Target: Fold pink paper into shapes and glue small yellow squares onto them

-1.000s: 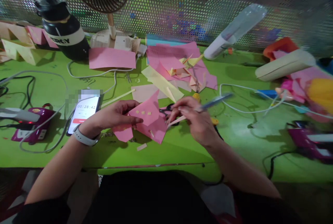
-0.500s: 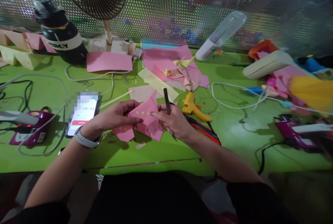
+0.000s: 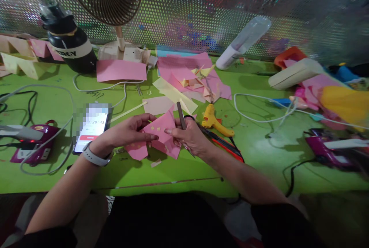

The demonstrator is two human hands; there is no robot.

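Observation:
My left hand [image 3: 134, 130] is closed on the left side of a folded pink paper piece [image 3: 165, 123], its thumb lying across the front. Small pale-yellow squares dot the paper. At the right edge my right hand [image 3: 188, 134] pinches the same piece between thumb and fingers. Dark tweezers [image 3: 181, 115] are also tucked in that hand, blunt end up and thin point down past the palm. Another dotted pink part [image 3: 137, 150] hangs below my left hand; whether it joins the held piece I cannot tell. A small pale paper strip [image 3: 156, 163] lies just below on the green table.
A yellow glue gun [image 3: 215, 119] and a red-black tool [image 3: 227, 146] lie right of my hands. Left is a phone [image 3: 93, 127] showing a timer. Behind are pink sheets [image 3: 184, 63], paper scraps, a fan [image 3: 121, 44], a black bottle [image 3: 72, 44] and white cables.
My right thumb has shifted slightly left over the pink paper, covering one of the yellow squares. The tweezers have tilted and moved a little left. Both hands keep their hold.

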